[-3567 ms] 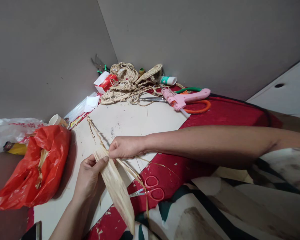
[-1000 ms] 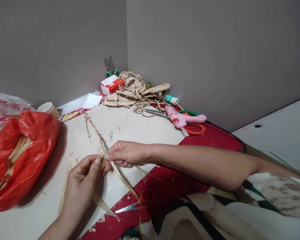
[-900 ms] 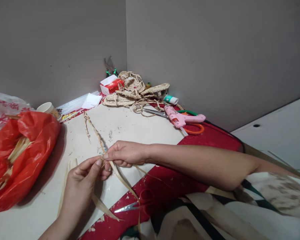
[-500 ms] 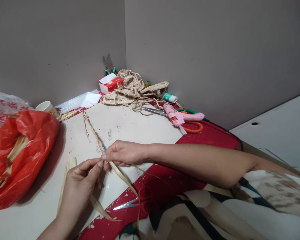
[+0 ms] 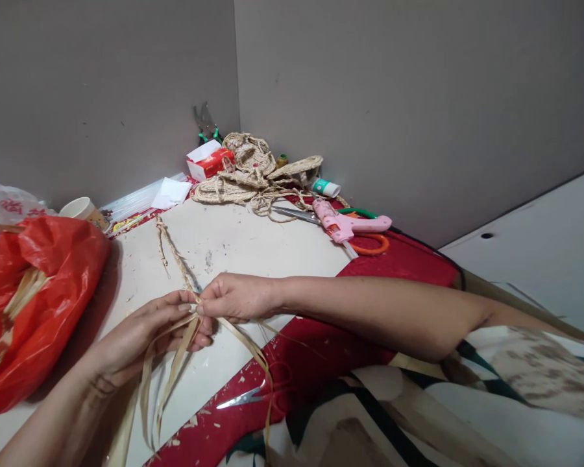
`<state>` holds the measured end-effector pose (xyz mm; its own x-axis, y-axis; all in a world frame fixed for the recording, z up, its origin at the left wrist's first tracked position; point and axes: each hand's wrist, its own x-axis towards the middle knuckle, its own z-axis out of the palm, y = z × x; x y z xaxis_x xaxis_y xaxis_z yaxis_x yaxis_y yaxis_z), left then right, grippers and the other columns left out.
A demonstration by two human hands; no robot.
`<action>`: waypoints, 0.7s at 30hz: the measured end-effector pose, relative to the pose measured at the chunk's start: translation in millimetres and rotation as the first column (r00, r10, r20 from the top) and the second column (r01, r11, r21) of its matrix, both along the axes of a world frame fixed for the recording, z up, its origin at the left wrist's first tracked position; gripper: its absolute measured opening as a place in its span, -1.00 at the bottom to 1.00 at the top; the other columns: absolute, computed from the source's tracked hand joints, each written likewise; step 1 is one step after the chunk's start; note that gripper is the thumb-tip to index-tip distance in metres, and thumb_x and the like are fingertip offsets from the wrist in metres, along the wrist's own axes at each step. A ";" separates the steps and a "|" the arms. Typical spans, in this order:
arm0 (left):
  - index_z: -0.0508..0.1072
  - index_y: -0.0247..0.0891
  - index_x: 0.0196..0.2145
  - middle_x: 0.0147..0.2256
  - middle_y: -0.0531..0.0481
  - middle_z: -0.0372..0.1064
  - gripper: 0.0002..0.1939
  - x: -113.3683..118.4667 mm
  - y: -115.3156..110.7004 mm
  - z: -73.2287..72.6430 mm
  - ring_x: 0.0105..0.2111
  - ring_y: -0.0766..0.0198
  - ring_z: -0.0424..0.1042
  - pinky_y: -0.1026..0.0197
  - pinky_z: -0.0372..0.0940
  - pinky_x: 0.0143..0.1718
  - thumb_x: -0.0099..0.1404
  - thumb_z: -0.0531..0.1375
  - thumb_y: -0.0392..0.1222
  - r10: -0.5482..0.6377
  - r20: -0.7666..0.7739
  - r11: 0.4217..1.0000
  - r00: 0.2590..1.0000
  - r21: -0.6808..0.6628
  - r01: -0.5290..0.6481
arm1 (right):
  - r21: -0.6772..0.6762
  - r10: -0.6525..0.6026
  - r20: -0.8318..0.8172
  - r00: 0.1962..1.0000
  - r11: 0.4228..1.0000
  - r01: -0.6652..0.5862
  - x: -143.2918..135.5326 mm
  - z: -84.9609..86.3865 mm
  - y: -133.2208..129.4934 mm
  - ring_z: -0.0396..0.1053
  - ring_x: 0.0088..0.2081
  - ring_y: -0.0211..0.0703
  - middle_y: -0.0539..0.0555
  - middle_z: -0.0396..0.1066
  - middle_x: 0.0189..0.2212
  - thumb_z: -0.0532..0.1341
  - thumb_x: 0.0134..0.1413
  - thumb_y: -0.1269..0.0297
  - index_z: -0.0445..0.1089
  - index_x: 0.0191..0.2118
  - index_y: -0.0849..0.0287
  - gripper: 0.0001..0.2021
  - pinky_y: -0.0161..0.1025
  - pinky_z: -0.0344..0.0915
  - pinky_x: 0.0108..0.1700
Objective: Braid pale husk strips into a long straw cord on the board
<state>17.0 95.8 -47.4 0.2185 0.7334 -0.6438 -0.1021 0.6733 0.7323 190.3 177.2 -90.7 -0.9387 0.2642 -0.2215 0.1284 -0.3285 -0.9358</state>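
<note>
A thin braid (image 5: 179,259) of pale straw lies on the white board, its lower end between my two hands. My left hand (image 5: 163,324) pinches the strands at that end, palm partly turned up. Touching it, my right hand (image 5: 236,298) pinches the same spot with thumb and forefinger. Loose flat straw strips (image 5: 178,370) hang down below my left hand, and another strip (image 5: 248,344) runs from under my right hand toward the patterned cloth on my lap.
A red plastic bag (image 5: 63,292) holding straw stands at left, beside a paper cup (image 5: 82,211). Braided coils (image 5: 248,175), a red box (image 5: 211,162) and a pink glue gun (image 5: 345,224) lie at the back. Small scissors (image 5: 243,397) rest on the red cloth (image 5: 321,350).
My left hand has turned over, palm more upward, its forearm now reaching in from farther left. Straw strips now hang below its fingers. My right hand has barely moved; the view has shifted slightly.
</note>
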 end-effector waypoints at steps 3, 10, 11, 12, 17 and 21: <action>0.43 -0.33 -0.12 -0.33 -0.19 0.51 -0.75 4.3 -0.4 -5.8 -0.34 0.13 0.53 0.08 0.41 -0.20 0.22 0.22 -0.23 0.014 0.102 1.000 0.995 -0.026 -0.011 | -0.031 0.018 -0.054 0.998 0.999 -0.020 -2.0 -2.2 -0.1 0.15 -0.61 -0.43 -0.02 0.34 -0.66 0.03 0.19 0.56 0.38 -0.55 0.36 -0.68 -0.38 0.14 -0.41; 0.54 -0.27 -0.14 -0.31 -0.16 0.53 -0.72 1.3 -10.0 2.0 -0.34 0.17 0.51 0.19 0.40 -0.22 0.16 0.31 -0.19 -0.061 -0.035 0.990 0.998 0.123 0.065 | 0.008 0.018 -0.051 0.999 1.000 -0.018 0.7 -4.3 0.4 -0.01 -0.68 -0.45 -0.10 0.19 -0.75 0.05 0.24 0.44 0.35 -0.50 0.34 -0.71 -0.42 0.02 -0.55; 0.55 -0.26 -0.12 -0.23 -0.18 0.54 -0.65 -1.8 -9.7 7.2 -0.26 0.13 0.51 0.20 0.38 -0.17 0.10 0.36 -0.20 -0.044 -0.145 0.986 0.988 0.154 0.067 | 0.033 0.022 -0.023 0.999 0.999 -0.022 1.8 -2.5 0.4 -0.07 -0.70 -0.46 -0.15 0.11 -0.78 0.06 0.23 0.41 0.35 -0.49 0.33 -0.72 -0.43 -0.07 -0.61; 0.55 -0.23 -0.09 -0.17 -0.19 0.53 -0.57 -4.5 -9.1 12.6 -0.18 0.09 0.51 0.21 0.37 -0.13 0.03 0.40 -0.22 -0.006 -0.250 0.980 0.968 0.189 0.055 | 0.060 0.020 0.007 1.000 0.998 -0.020 2.8 -0.7 0.5 -0.13 -0.72 -0.46 -0.18 0.03 -0.80 0.07 0.23 0.39 0.35 -0.48 0.32 -0.74 -0.43 -0.15 -0.64; 0.55 -0.20 -0.08 -0.22 -0.17 0.55 -0.45 0.6 -6.4 22.6 -0.15 0.01 0.50 0.18 0.39 -0.16 -0.10 0.45 -0.28 0.127 -0.313 0.969 0.941 0.240 -0.052 | 0.092 0.012 0.028 1.000 0.996 -0.014 3.6 3.3 0.3 -0.17 -0.75 -0.46 -0.21 -0.06 -0.82 0.07 0.23 0.34 0.33 -0.47 0.29 -0.74 -0.41 -0.24 -0.66; 0.53 -0.34 -0.29 -0.58 -0.03 0.40 -0.78 19.1 -11.4 4.0 -0.64 0.37 0.31 0.37 0.23 -0.62 0.11 0.31 -0.16 0.050 -0.115 0.991 0.992 0.132 -0.035 | 0.070 0.033 -0.001 0.999 0.997 -0.033 2.6 3.6 0.1 -0.07 -0.70 -0.47 -0.13 0.13 -0.74 0.02 0.24 0.43 0.33 -0.50 0.32 -0.70 -0.39 -0.14 -0.61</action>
<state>36.0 84.4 -43.4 0.1135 0.8194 -0.5619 -0.0363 0.5686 0.8218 192.9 177.4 -87.1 -0.9477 0.2475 -0.2013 0.1357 -0.2581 -0.9565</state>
